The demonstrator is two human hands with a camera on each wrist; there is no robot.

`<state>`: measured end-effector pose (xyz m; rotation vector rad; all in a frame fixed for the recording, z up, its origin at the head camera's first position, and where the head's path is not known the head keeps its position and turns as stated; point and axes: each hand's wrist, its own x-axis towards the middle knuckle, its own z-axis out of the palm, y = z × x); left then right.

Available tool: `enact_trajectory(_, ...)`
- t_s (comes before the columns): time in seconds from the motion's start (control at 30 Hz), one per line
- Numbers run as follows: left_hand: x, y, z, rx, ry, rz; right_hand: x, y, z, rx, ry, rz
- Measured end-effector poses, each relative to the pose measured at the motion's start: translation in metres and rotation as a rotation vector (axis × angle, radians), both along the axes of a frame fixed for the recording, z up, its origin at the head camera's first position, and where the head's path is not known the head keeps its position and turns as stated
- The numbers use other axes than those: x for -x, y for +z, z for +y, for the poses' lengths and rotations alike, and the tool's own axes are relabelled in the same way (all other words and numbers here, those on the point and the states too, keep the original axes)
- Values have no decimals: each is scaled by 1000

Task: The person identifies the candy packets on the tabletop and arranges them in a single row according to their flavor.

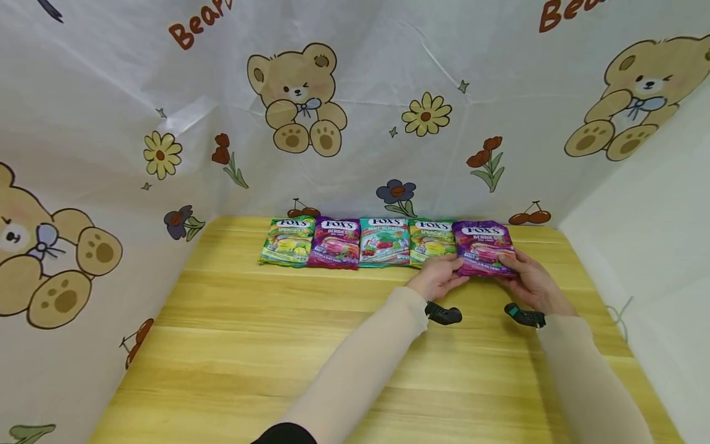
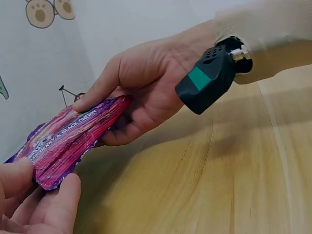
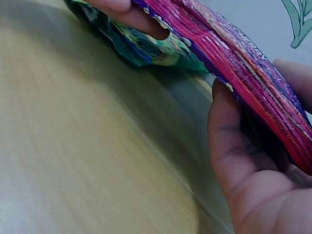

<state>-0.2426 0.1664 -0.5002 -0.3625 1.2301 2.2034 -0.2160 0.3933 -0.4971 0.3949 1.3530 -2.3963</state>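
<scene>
Both hands hold a purple bag of Fox's Berries candy (image 1: pixel 484 246) at the right end of a row of candy bags. The left hand (image 1: pixel 437 276) pinches its lower left corner, thumb on top and fingers beneath. At the opposite side the right hand (image 1: pixel 535 283) grips the bag, its thumb over the front and its fingers under it. In the right wrist view the purple bag (image 3: pixel 234 63) is tilted, its lower edge raised off the table. Just left of it lies a yellow-green Spring Tea bag (image 1: pixel 431 240), partly behind the left hand.
Farther left in the row lie a teal Mint Blossom bag (image 1: pixel 384 243), another purple Berries bag (image 1: pixel 335 245) and another yellow-green bag (image 1: pixel 288 242). The row lies along the back of the wooden table (image 1: pixel 277 345), against a bear-print cloth (image 1: pixel 355 172). A white wall (image 1: pixel 660 259) borders the right side.
</scene>
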Motion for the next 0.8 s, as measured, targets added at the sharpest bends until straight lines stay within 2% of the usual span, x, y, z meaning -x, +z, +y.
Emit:
enact_trajectory(0.23, 3, -6, 3, 63, 34, 12, 9, -11, 8, 113, -11, -8)
enact_trajectory(0.37, 3, -7, 5, 80, 20, 16, 12, -15, 12, 116, -26, -32)
enact_trajectory(0.43, 3, -7, 6, 79, 6, 17, 14, -14, 13, 68, -30, -35)
enact_trajectory(0.67, 2, -5, 3, 66, -24, 0, 19, -8, 12, -222, 5, -12)
enact_trajectory(0.77, 2, -5, 3, 61, -30, -9, 20, -8, 11, -316, -3, -16)
enact_trajectory(0.8, 2, -5, 3, 61, -31, -12, 20, -8, 11, -376, -2, -12)
